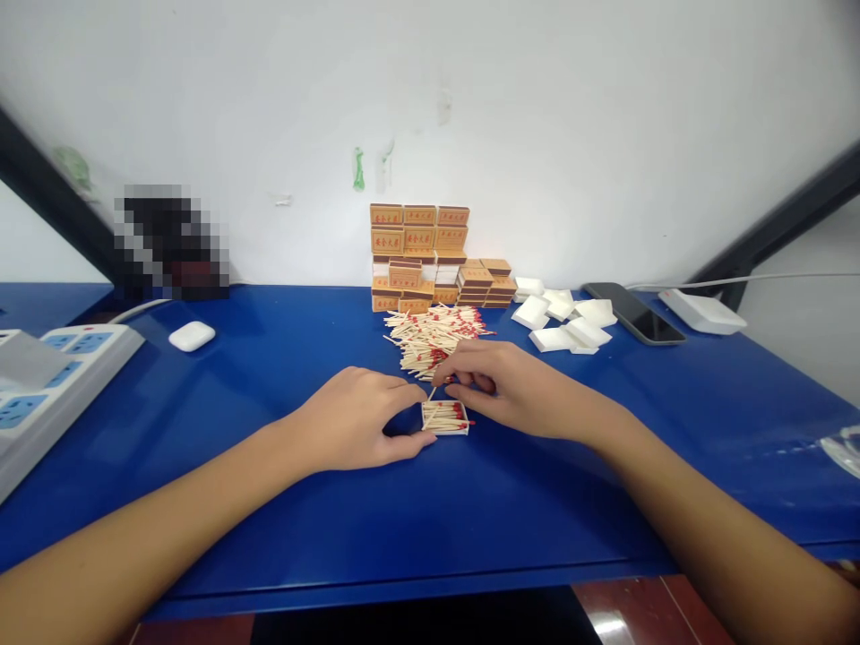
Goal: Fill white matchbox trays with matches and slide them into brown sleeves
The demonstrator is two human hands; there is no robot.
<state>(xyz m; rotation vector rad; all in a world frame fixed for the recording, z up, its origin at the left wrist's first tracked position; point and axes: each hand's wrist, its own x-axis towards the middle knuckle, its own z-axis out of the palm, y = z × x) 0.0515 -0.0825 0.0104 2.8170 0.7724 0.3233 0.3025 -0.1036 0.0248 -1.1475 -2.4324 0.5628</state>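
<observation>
A small white matchbox tray (466,431) lies on the blue table, filled with red-tipped matchsticks (443,415). One match in it sticks out past the right edge. My left hand (363,417) grips the tray's left end between thumb and fingers. Just above the tray is my right hand (497,381), its fingertips pinched round a single matchstick (432,393) that slants down towards the tray. Behind it a loose heap of matches (430,331) is partly covered by the right hand.
Stacked yellow-brown matchboxes (420,240) stand against the wall. To their right lie several white empty trays (554,339), a phone (635,313) and a white box (702,311). A power strip (100,376) and a white earphone case (192,336) sit at left on the blue table (376,528).
</observation>
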